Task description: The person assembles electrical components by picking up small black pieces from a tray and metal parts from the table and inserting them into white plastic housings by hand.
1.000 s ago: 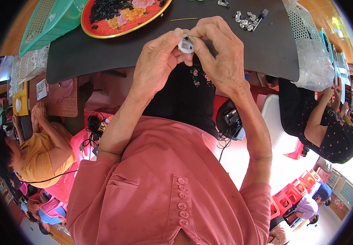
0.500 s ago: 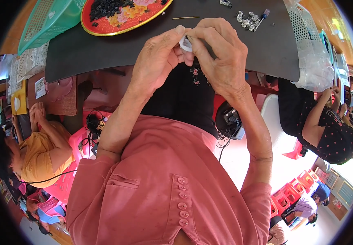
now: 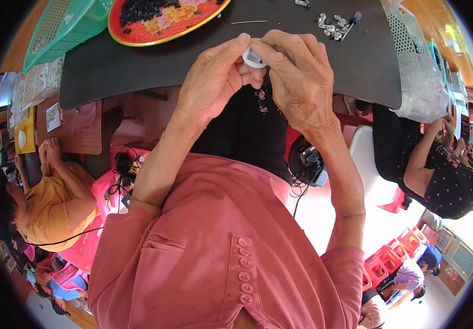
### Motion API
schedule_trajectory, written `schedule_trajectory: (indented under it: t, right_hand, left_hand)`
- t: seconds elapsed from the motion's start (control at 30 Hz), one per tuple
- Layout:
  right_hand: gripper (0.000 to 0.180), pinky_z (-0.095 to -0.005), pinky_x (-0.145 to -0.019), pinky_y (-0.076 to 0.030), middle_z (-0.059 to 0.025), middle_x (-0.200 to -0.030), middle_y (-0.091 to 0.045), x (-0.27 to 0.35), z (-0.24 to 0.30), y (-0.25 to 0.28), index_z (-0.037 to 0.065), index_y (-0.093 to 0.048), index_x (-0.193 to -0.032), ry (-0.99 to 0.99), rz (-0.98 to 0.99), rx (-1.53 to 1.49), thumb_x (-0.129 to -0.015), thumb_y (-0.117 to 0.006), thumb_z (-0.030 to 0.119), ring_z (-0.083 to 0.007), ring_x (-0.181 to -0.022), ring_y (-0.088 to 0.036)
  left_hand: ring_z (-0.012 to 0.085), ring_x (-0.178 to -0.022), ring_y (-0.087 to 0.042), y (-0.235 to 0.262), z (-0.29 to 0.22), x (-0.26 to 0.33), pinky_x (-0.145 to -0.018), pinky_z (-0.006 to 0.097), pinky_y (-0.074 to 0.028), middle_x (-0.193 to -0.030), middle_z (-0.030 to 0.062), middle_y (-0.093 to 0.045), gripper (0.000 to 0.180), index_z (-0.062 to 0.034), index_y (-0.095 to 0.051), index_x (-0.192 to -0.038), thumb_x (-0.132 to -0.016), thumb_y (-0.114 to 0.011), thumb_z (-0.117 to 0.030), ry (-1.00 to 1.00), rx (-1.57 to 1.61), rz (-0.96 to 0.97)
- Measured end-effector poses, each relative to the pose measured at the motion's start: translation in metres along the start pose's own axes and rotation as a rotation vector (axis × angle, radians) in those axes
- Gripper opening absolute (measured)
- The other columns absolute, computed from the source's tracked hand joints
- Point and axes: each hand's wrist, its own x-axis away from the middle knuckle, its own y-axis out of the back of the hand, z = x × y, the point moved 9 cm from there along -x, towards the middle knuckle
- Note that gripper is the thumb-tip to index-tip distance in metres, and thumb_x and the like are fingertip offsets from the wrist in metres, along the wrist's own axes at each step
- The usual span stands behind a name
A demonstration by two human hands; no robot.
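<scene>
Between my two hands, over the near edge of the dark table, is a small white round plastic part point(image 3: 253, 58) with a hollow middle. My left hand point(image 3: 213, 77) pinches its left side between thumb and fingers, some fingertips showing beneath it. Thumb and index finger of my right hand point(image 3: 299, 77) press at its upper right rim. Whether a smaller piece sits inside the ring is hard to make out. Beyond my hands lies a thin yellowish stick point(image 3: 249, 22) on the table.
A red flowered tray point(image 3: 184, 28) with many small black pieces point(image 3: 143, 13) stands far left, beside a green basket point(image 3: 64, 35). Small clear pieces point(image 3: 332, 26) and a screwdriver point(image 3: 355, 21) lie far right, near a plastic bag point(image 3: 422, 90). Other people sit on both sides.
The white part has turned so its round opening shows more. My right thumb and fingers have shifted on its rim, with the right fingers less raised. My left hand has barely moved.
</scene>
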Motion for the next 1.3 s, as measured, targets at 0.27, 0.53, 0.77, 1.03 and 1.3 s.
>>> schedule_trajectory:
  t: [0.27, 0.53, 0.77, 1.03, 1.3]
  right_hand:
    - [0.031, -0.0328, -0.074, -0.04, 0.0005, -0.097, -0.06, -0.002, -0.015, 0.0, 0.01, -0.068, -0.093, -0.171, 0.032, -0.146, -0.067, -0.058, -0.004, -0.0199, -0.084, -0.053]
    - [0.037, -0.0324, -0.076, -0.046, -0.0056, -0.095, -0.063, -0.002, -0.023, 0.007, 0.011, -0.068, -0.099, -0.272, -0.012, -0.331, -0.067, -0.059, -0.005, -0.0238, -0.084, -0.058]
    - [0.038, -0.0324, -0.079, -0.046, -0.0047, -0.095, -0.063, -0.009, -0.015, 0.007, 0.011, -0.064, -0.102, -0.216, 0.091, -0.327, -0.065, -0.068, 0.004, -0.0235, -0.086, -0.057]
    - [0.035, -0.0326, -0.071, -0.041, -0.0018, -0.083, -0.06, -0.01, -0.014, -0.001, 0.012, -0.063, -0.1, -0.142, 0.156, -0.335, -0.066, -0.07, 0.009, -0.0209, -0.079, -0.055]
    - [0.038, -0.0348, -0.075, -0.042, -0.0059, -0.085, -0.058, -0.014, -0.003, -0.001, 0.01, -0.058, -0.108, -0.051, 0.227, -0.23, -0.071, -0.066, 0.008, -0.0237, -0.082, -0.056]
  left_hand:
    - [0.015, -0.069, -0.054, -0.003, -0.01, -0.001, -0.066, 0.028, -0.045, -0.08, 0.007, -0.058, 0.035, 0.0035, -0.058, -0.101, -0.1, -0.038, -0.025, -0.069, -0.161, 0.021]
    - [0.0153, -0.069, -0.054, -0.001, -0.012, 0.001, -0.066, 0.028, -0.045, -0.091, 0.0129, -0.062, 0.033, 0.0041, -0.055, -0.11, -0.099, -0.038, -0.023, -0.083, -0.105, 0.054]
    - [0.014, -0.074, -0.058, -0.001, -0.015, 0.003, -0.067, 0.027, -0.047, -0.094, 0.0148, -0.065, 0.035, 0.0043, -0.057, -0.107, -0.099, -0.04, -0.025, -0.104, -0.288, 0.013]
    - [0.012, -0.074, -0.056, -0.005, -0.017, 0.005, -0.068, 0.025, -0.046, -0.091, 0.0106, -0.063, 0.036, 0.0047, -0.058, -0.105, -0.099, -0.04, -0.027, -0.089, -0.364, 0.039]
    - [0.0114, -0.069, -0.052, -0.003, -0.013, 0.006, -0.067, 0.024, -0.045, -0.089, 0.0076, -0.06, 0.033, 0.0056, -0.058, -0.103, -0.099, -0.041, -0.023, -0.071, -0.341, 0.1]
